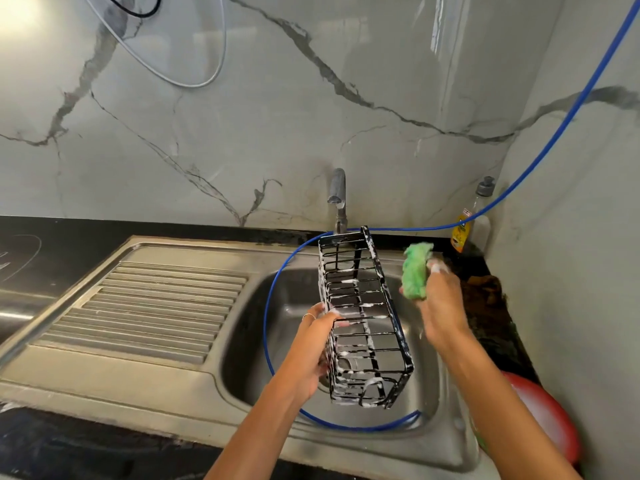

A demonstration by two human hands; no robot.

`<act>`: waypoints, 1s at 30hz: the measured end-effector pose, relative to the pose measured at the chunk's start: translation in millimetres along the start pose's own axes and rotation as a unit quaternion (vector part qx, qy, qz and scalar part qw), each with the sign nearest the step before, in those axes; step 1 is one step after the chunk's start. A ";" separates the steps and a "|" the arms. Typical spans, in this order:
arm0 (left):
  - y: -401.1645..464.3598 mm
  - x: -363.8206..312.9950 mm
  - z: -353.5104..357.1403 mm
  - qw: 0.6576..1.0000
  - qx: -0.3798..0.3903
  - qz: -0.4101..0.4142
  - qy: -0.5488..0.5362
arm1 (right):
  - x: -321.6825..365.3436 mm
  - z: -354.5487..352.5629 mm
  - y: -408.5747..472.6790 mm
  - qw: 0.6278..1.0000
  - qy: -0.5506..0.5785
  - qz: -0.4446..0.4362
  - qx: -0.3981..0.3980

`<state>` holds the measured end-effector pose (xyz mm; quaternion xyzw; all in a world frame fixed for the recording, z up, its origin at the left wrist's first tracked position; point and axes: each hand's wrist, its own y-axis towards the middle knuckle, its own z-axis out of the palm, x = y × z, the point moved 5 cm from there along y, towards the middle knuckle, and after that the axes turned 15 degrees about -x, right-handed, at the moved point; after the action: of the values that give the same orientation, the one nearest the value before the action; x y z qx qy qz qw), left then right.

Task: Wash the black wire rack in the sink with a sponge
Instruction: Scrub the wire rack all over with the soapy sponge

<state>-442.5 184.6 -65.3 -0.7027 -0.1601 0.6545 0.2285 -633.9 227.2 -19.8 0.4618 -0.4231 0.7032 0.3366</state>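
Note:
A long black wire rack (363, 317), streaked with white foam, is held above the steel sink basin (256, 323), tilted with its far end up near the tap. My left hand (317, 344) grips its left side, fingers curled round the wires. My right hand (441, 303) holds a green sponge (415, 270) just to the right of the rack's upper end, a small gap away from it. Both hands are soapy.
A steel tap (337, 199) stands behind the basin, no water running. A blue hose (273, 289) loops through the sink and up the right wall. The ribbed drainboard (145, 306) lies left. A yellow-labelled bottle (465, 223) and a red bowl (550, 417) sit right.

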 end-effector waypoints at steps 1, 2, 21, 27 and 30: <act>-1.1 -1.3 0.0 1.000 -0.001 0.003 -0.009 | 15.4 0.0 -4.8 0.997 -0.026 -0.067 0.005; -2.0 -2.6 0.1 1.000 0.001 0.006 -0.019 | 30.2 2.2 -13.7 0.989 -0.066 -0.132 0.020; -18.8 -23.8 -2.6 0.992 -0.012 0.129 -0.016 | 49.7 83.8 -10.2 0.806 -0.327 -0.493 0.020; -14.8 -24.9 -3.6 0.993 -0.015 0.115 -0.017 | 63.4 88.8 -10.5 0.778 -0.322 -0.539 0.019; -15.5 -29.6 -3.3 0.994 -0.007 0.104 -0.023 | 41.3 86.5 -19.7 0.743 -0.414 -0.513 0.113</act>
<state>-440.8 181.8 -31.9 -0.7019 -0.0955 0.6896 0.1507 -599.7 160.4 43.0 0.8895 -0.1372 0.2068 0.3837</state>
